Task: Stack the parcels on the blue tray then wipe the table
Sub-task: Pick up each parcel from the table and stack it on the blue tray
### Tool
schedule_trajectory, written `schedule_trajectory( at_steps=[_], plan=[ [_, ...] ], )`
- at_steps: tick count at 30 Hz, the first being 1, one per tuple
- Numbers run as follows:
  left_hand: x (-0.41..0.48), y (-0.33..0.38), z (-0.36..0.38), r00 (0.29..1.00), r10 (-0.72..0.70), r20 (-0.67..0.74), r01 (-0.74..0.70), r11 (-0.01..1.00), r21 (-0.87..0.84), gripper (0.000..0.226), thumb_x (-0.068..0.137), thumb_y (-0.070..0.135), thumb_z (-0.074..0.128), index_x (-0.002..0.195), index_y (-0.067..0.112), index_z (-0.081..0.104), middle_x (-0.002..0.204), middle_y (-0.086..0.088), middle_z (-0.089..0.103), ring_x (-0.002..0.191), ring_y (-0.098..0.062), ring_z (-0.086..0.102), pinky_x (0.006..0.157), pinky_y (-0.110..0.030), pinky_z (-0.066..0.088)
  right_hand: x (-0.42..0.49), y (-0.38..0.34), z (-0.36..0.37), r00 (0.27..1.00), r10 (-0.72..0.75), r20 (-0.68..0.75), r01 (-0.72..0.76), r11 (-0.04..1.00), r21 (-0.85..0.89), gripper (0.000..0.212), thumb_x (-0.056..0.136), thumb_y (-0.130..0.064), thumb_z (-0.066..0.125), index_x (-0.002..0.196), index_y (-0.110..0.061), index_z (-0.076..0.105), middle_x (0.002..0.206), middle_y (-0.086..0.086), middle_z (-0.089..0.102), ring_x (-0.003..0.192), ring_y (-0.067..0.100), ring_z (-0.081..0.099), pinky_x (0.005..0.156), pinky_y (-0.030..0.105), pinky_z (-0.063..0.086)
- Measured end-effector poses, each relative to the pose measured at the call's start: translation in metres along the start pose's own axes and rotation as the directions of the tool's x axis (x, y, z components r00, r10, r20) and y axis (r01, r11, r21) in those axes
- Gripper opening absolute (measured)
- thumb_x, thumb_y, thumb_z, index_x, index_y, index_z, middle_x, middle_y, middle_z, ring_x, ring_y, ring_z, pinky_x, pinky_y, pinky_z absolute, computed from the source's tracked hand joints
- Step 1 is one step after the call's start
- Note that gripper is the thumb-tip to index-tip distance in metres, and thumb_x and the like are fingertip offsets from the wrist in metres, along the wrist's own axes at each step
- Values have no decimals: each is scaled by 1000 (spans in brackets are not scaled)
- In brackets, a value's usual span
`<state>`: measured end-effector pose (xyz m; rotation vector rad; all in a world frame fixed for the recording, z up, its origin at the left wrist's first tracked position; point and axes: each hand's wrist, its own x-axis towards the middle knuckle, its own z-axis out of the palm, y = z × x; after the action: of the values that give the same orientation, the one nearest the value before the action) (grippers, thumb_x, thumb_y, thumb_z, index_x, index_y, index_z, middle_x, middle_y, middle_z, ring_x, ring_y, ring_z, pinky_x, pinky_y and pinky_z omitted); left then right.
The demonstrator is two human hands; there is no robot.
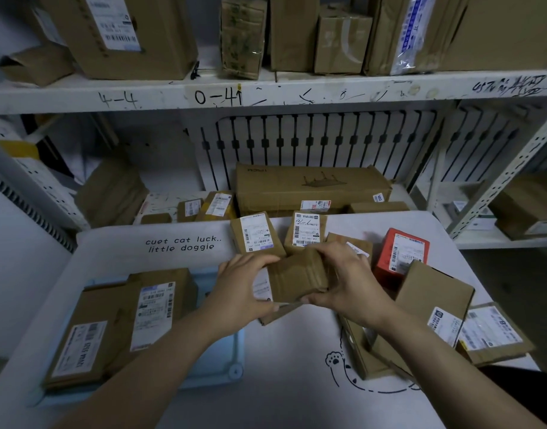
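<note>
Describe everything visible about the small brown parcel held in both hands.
The small brown parcel is plain corrugated-looking cardboard with ridged edges and no label on its upper face. The left hand grips its left end, the right hand its right end. It is held slightly tilted above the white table, just right of the blue tray, over another flat parcel.

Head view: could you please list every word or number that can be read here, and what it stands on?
"cuet cat luck.. little doggie": printed on the white table.
"4-4": handwritten on the shelf edge.
"0-41": same shelf edge, further right.
Scribble at its right end: illegible.
Parcel labels: too small or blurred to read.
</note>
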<state>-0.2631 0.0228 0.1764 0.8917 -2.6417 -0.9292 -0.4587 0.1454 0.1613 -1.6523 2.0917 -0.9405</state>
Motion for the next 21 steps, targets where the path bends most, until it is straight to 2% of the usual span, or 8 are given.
schedule_trajectory(
  at_steps=[2, 4, 6, 9, 12, 15, 21],
  plan=[
    [-2, -3, -4, 997, -78, -6, 77, 991, -109, 72, 70, 26, 85, 129, 38, 45, 112, 28, 40, 117, -6, 39, 99, -25, 34, -1, -1, -4, 999, 31, -29, -29, 997, 74, 97, 61, -48, 87, 144, -38, 37, 138, -17, 42, 131, 12, 38, 109, 46, 37],
    [-3, -10, -9, 992, -129, -15, 124, 976, -177, 73, 71, 20, 86, 129, 36, 44, 116, 18, 43, 114, -2, 41, 88, -8, 33, -3, 3, -6, 990, 118, -72, -105, 980, 169, 106, 62, -39, 92, 149, -36, 31, 145, -13, 38, 137, 12, 33, 113, 40, 34],
    [-4, -17, -13, 988, -154, -11, 147, 961, -235, 74, 71, 13, 84, 129, 34, 44, 125, 13, 47, 115, 0, 43, 82, -3, 31, -5, 8, -6, 978, 199, -67, -175, 949, 264, 108, 62, -30, 94, 149, -32, 31, 143, -14, 39, 137, 10, 35, 113, 36, 34],
    [-3, -22, -14, 986, -164, 9, 157, 932, -327, 72, 71, 11, 85, 127, 35, 47, 129, 16, 55, 119, 4, 48, 89, -11, 34, -10, 14, 0, 974, 227, 27, -221, 904, 365, 99, 65, -19, 93, 144, -35, 35, 136, -20, 45, 130, 6, 44, 108, 33, 43],
    [-4, -22, -11, 986, -160, 40, 163, 899, -407, 71, 72, 13, 85, 123, 43, 46, 128, 22, 57, 122, 3, 49, 99, -20, 37, -12, 16, 7, 967, 243, 78, -253, 874, 415, 90, 67, -13, 91, 138, -39, 42, 131, -11, 56, 125, 12, 53, 105, 37, 49],
    [-6, -24, -9, 985, -164, 50, 169, 883, -438, 73, 72, 12, 84, 128, 39, 46, 131, 20, 57, 127, -1, 48, 107, -30, 39, -11, 15, 8, 968, 226, 106, -250, 873, 418, 77, 69, -9, 90, 127, -41, 50, 121, -11, 66, 118, 9, 60, 104, 40, 51],
    [-6, -25, -13, 979, -192, 64, 198, 843, -500, 75, 68, 9, 86, 126, 39, 48, 128, 18, 60, 126, -2, 50, 109, -34, 40, -10, 15, 8, 963, 223, 151, -265, 886, 381, 71, 69, -18, 89, 129, -34, 54, 121, -11, 66, 118, 12, 58, 104, 43, 49]
  ],
)
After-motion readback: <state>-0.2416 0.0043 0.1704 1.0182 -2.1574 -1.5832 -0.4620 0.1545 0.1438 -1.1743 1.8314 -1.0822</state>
